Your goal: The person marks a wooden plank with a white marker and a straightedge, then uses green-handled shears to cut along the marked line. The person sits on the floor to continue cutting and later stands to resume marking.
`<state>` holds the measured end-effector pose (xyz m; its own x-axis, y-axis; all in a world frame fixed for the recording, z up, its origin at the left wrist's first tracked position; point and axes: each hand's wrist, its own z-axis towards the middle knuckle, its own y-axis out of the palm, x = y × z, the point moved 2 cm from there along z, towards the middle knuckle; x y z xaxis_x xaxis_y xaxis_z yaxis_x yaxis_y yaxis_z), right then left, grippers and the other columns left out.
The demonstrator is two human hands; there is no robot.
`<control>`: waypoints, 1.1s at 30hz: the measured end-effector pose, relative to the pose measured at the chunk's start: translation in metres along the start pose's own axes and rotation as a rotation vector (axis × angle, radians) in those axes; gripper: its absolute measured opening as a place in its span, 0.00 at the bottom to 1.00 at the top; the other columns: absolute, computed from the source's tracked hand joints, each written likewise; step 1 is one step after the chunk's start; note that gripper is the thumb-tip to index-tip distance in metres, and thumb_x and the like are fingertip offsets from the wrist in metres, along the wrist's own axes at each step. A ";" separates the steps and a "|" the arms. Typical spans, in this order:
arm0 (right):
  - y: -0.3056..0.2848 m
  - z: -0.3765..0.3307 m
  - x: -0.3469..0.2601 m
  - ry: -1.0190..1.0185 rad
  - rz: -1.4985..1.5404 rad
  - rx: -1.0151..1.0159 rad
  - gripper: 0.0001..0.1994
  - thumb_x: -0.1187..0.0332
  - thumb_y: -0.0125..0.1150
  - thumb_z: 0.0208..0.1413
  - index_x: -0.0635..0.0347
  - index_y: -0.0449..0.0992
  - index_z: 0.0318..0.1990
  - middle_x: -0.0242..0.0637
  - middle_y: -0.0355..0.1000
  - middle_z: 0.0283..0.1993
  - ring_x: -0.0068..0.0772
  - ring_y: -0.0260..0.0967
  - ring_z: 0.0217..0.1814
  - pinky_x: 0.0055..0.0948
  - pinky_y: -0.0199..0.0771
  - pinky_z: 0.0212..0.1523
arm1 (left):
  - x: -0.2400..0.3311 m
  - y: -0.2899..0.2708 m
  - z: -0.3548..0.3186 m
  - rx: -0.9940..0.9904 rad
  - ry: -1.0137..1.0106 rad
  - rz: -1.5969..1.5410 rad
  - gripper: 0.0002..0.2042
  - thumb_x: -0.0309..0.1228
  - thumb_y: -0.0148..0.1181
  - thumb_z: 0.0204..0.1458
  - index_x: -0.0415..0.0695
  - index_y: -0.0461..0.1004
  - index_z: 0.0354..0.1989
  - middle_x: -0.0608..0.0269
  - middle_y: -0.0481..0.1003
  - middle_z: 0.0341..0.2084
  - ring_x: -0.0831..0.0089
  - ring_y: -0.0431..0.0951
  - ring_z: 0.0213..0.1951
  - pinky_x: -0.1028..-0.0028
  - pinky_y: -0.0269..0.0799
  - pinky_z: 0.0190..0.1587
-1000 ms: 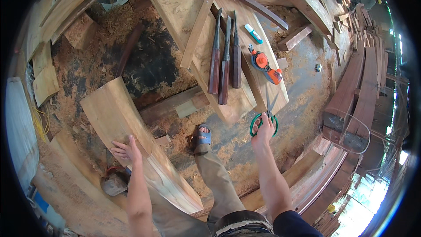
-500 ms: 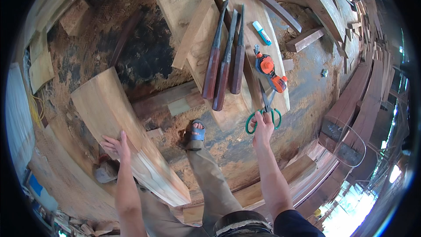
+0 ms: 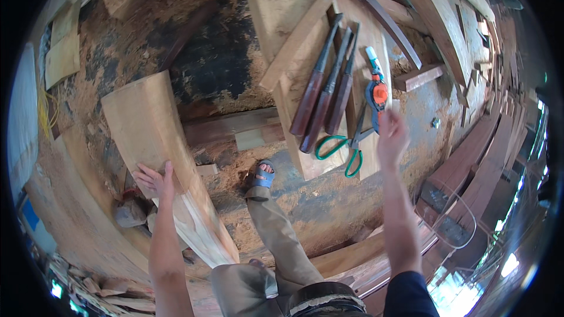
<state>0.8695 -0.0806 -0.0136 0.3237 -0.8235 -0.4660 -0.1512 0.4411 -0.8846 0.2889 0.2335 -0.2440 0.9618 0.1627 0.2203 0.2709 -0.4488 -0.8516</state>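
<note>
My left hand [image 3: 155,181] lies with its fingers spread on a broad, pale wooden plank [image 3: 144,114] that slants at the left. At the right, my right hand [image 3: 393,141] is blurred, its fingers closed around the near end of an orange and blue line reel [image 3: 380,95]. Green-handled scissors [image 3: 355,144] lie beside that hand on a wide board [image 3: 267,0], blades pointing away from me. Left of the reel are three chisels [image 3: 324,97] with dark red-brown handles. A white and teal marker-like tube [image 3: 373,60] touches or nearly touches the reel's far end.
A narrow wooden strip [image 3: 302,32] and a dark curved piece [image 3: 382,20] lie across the board. Thick timbers [image 3: 467,147] are stacked at the right. My sandalled foot [image 3: 264,174] stands on the sawdust-covered floor. Behind the plank, a rounded grey object [image 3: 130,213] shows beside my left forearm.
My right hand has let go of the scissors and moved up and right to the line reel, which is turned more upright. My left hand stays on the plank. The whole view has shifted.
</note>
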 end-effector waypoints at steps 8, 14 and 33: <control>0.084 0.202 0.032 -0.318 -0.590 -0.517 0.24 0.48 0.66 0.58 0.66 0.84 0.40 0.43 0.79 0.29 0.39 0.77 0.33 0.46 0.73 0.36 | 0.038 -0.013 -0.020 -0.012 0.034 -0.069 0.61 0.66 0.63 0.52 0.44 0.30 0.81 0.36 0.23 0.79 0.39 0.14 0.78 0.40 0.15 0.75; 0.073 0.206 -0.038 -0.363 -0.453 0.013 0.27 0.46 0.67 0.63 0.68 0.80 0.48 0.46 0.79 0.42 0.38 0.76 0.41 0.39 0.76 0.45 | 0.040 -0.026 -0.027 0.031 0.027 -0.197 0.61 0.67 0.63 0.52 0.44 0.34 0.81 0.33 0.24 0.78 0.37 0.17 0.78 0.39 0.20 0.76; 0.186 -0.405 -0.242 -0.974 0.088 -1.855 0.15 0.64 0.75 0.56 0.57 0.81 0.49 0.35 0.79 0.39 0.33 0.76 0.36 0.34 0.78 0.39 | -0.109 -0.023 -0.322 -0.472 -0.034 -1.374 0.18 0.48 0.61 0.67 0.43 0.74 0.39 0.66 0.75 0.24 0.77 0.73 0.24 0.71 0.66 0.27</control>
<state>0.3851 0.0561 -0.0733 0.4420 -0.1430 -0.8855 -0.5271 -0.8402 -0.1275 0.1910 -0.0568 -0.0954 -0.0615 0.7112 0.7002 0.9535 -0.1655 0.2519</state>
